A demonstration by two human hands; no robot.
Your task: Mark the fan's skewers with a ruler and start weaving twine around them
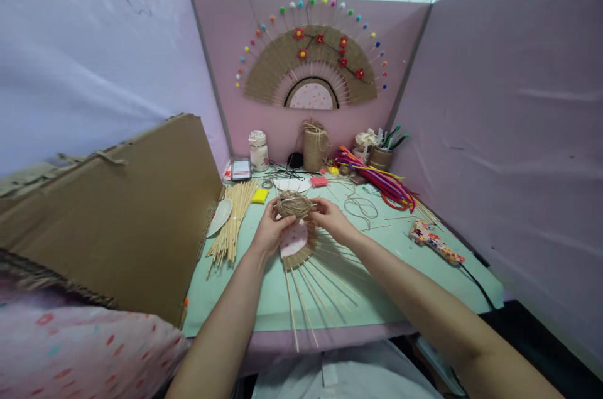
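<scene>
A ball of brown jute twine is held up over the table in my left hand, with the thumb across its lower front and the fingers behind. At the ball's right edge, my right hand pinches the twine with thumb and fingertips. Just below both hands lies a half-round fan piece: a pink spotted centre with a band of woven twine round it. Thin wooden sticks spread from the band toward the table's front edge and to the right. The ball hides the fan's upper part.
Loose sticks lie left, beside a cardboard sheet. A patterned glue gun with a cord rests right. Pipe cleaners, a twine spool and a jar stand behind. A finished fan hangs on the back panel.
</scene>
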